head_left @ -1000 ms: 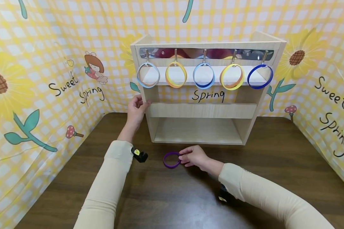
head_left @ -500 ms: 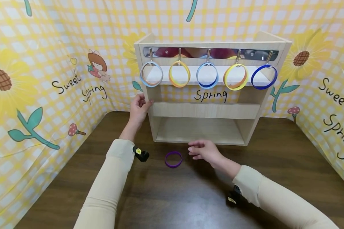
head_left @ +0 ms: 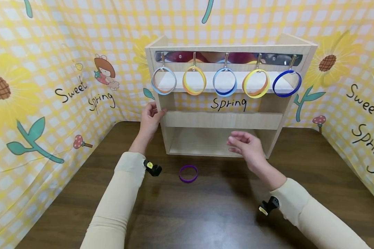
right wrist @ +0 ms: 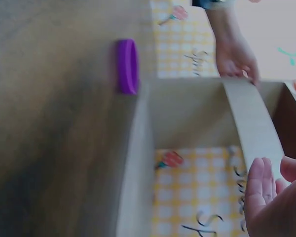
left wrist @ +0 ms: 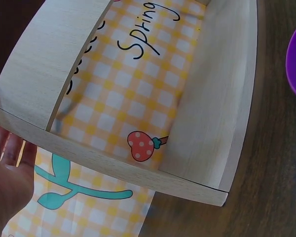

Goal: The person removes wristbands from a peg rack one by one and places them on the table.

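My left hand [head_left: 150, 117] grips the left side panel of the pale wooden shelf [head_left: 221, 120], thumb at the front edge and fingers on the outer side. In the left wrist view, the fingers [left wrist: 11, 148] show beneath that panel. My right hand [head_left: 247, 147] is raised before the lower right part of the shelf, fingers loosely bent and holding nothing. A purple wristband [head_left: 179, 174] lies flat on the table in front of the shelf, apart from both hands. It appears at the right edge of the left wrist view.
A metal hook rail [head_left: 212, 57] crosses the shelf top. From it hang a light blue band [head_left: 152, 86], yellow-orange bands [head_left: 185, 84], a blue band [head_left: 236, 86] and a dark blue band [head_left: 274, 86]. Checked cloth [head_left: 50, 69] surrounds the brown table [head_left: 187, 214].
My right hand has let go of the purple wristband and moved up and to the right, away from it. The left hand stays on the shelf's side panel.
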A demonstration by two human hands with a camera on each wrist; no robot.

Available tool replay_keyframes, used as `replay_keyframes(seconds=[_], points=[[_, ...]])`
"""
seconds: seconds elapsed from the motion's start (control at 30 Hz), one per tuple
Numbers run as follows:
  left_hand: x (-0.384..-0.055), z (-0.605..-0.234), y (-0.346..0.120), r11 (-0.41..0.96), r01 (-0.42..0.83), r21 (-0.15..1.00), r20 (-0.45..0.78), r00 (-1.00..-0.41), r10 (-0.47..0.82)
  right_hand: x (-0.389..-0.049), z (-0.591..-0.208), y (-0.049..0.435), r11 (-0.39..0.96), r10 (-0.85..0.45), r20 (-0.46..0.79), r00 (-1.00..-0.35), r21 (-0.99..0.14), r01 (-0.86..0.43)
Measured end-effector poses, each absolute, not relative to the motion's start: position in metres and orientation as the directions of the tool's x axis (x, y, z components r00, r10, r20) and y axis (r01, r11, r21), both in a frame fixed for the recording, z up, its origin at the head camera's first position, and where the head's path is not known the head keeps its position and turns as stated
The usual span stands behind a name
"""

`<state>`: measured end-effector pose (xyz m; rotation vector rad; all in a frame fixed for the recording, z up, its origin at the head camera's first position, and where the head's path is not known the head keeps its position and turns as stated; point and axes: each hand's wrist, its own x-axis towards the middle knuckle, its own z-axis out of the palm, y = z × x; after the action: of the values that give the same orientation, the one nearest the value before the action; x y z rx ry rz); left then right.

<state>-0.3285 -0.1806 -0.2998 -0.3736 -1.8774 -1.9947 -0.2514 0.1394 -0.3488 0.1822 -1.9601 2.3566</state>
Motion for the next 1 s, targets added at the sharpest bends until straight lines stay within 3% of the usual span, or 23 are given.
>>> replay_keyframes(seconds=[0.43,1.0], points=[[-0.329,-0.302,-0.182,-0.025,0.456,0.889,0.453,-0.888,-0.085,-0.248,-0.305,0.182,-0.427,0.184,0.261,-0.948,-0.847,-0.316],[-0.330,-0.302,-0.182,-0.034,0.455,0.890,0.451,-0.888,-0.083,-0.252,-0.264,0.224,-0.572,0.369,0.212,-0.905,-0.716,-0.401]])
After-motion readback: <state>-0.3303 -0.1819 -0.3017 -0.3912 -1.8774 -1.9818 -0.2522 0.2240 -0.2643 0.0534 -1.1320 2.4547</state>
